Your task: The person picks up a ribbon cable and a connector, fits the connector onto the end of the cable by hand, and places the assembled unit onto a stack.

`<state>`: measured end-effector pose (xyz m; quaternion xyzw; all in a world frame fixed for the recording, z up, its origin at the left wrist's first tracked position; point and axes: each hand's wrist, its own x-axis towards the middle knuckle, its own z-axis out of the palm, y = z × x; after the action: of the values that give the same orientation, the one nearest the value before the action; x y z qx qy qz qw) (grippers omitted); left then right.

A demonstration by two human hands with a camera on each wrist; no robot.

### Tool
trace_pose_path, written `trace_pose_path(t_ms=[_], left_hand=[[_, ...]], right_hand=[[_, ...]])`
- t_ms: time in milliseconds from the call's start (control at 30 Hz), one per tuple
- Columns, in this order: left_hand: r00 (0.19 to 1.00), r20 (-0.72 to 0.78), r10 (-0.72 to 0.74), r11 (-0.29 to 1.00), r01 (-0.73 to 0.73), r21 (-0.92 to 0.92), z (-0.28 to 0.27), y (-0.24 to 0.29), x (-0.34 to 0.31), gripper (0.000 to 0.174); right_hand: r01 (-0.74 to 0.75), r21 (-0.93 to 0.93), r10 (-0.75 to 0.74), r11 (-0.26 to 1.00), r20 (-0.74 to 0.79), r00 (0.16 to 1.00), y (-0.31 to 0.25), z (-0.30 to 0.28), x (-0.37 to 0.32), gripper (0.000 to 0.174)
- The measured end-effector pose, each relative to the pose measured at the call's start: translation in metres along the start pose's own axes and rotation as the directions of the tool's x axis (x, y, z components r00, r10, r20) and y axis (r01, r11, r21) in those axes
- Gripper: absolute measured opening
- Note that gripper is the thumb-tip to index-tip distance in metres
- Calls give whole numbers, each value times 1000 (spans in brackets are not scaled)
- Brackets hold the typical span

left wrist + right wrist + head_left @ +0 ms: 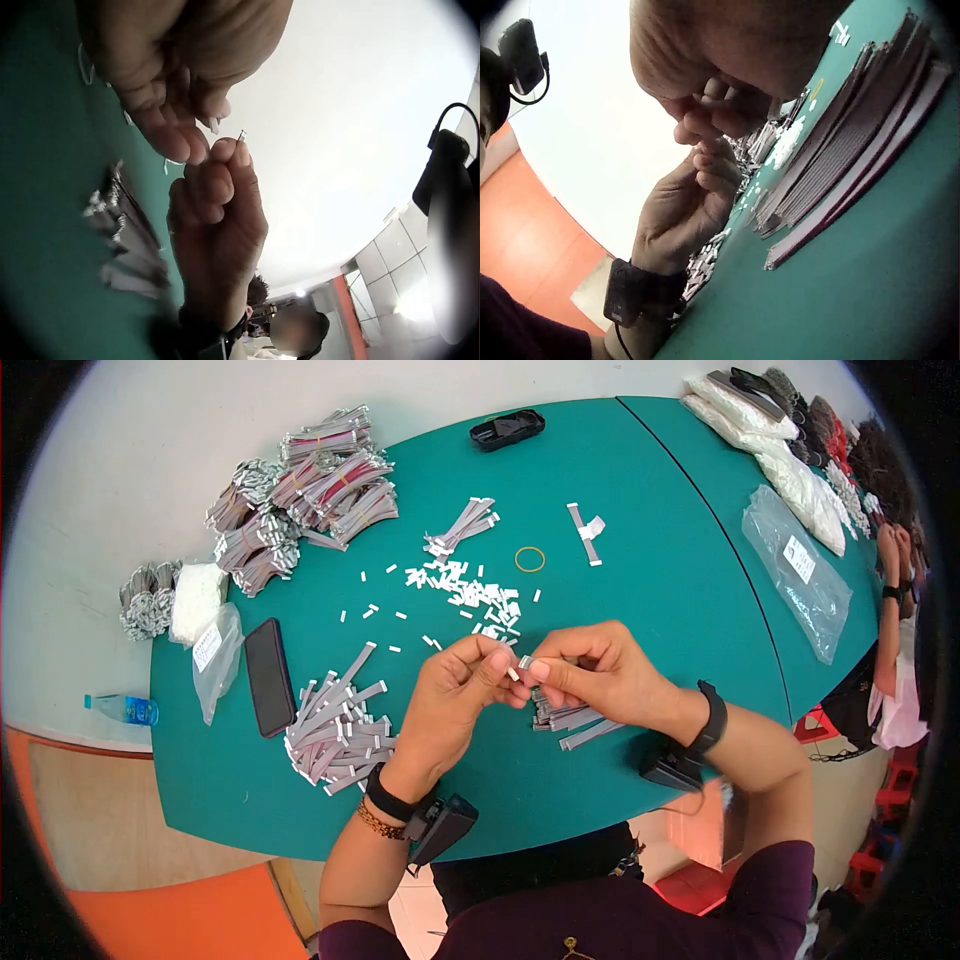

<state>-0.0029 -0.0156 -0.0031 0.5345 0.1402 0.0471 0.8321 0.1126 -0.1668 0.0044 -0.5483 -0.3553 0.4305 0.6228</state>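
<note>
Both hands meet over the green table. My left hand (450, 700) pinches a small white piece (215, 125) between thumb and finger. In my right hand (605, 675), thumb and index finger pinch a small flat connector (526, 662), whose tip pokes up past the fingertips in the left wrist view. The connector and the white piece are close together; the right hand's fingers hide whatever lies behind the connector. Below the right hand lies a bundle of grey ribbon cables (855, 135). Left of the left hand is a loose pile of ribbon cables (335, 735) with white ends.
Many loose white pieces (480, 595) lie scattered beyond the hands, near a few cables (463, 525) and a rubber band (530, 560). A phone (270, 678) and stacked cable bundles (340, 485) are at left. A plastic bag (800, 580) lies at right; a black case (508, 430) sits at the back.
</note>
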Motion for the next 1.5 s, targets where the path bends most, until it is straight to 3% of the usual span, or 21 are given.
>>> trace_pose_path(t_ms=[200, 500, 1500], left_hand=[[997, -35, 71, 978, -62, 200, -5, 2, -1, 20], [997, -12, 81, 993, -80, 87, -5, 1, 0, 21], [994, 57, 92, 991, -97, 91, -3, 6, -2, 21]], right_hand=[[-12, -27, 12, 1000, 9, 1000, 1, -2, 1, 18], [-40, -39, 41, 998, 15, 999, 0, -3, 1, 18], [-17, -41, 18, 999, 27, 999, -3, -2, 0, 17]])
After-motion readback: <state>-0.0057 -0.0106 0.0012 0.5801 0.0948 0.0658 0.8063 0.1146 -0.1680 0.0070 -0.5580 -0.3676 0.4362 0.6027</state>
